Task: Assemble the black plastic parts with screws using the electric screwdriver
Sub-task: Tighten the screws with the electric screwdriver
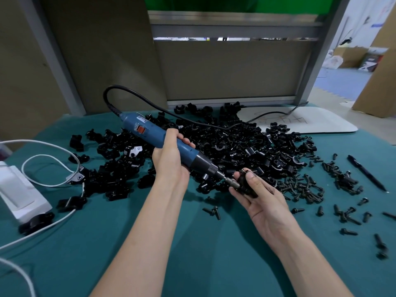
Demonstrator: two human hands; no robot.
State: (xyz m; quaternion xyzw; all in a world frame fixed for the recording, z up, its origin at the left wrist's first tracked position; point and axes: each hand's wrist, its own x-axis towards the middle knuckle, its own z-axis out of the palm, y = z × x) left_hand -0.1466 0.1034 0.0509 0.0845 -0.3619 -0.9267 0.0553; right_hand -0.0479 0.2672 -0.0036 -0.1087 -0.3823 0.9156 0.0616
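My left hand grips the blue electric screwdriver around its body, tilted down to the right. Its metal bit meets a black plastic part that my right hand holds between thumb and fingers, just in front of the pile. A large heap of black plastic parts covers the middle of the green table. Loose black screws lie to the right of my right hand.
A black pen lies at the right. A white board sits at the back right, with the screwdriver's black cord running across it. A white device with white cables stands at the left. A grey partition closes the back.
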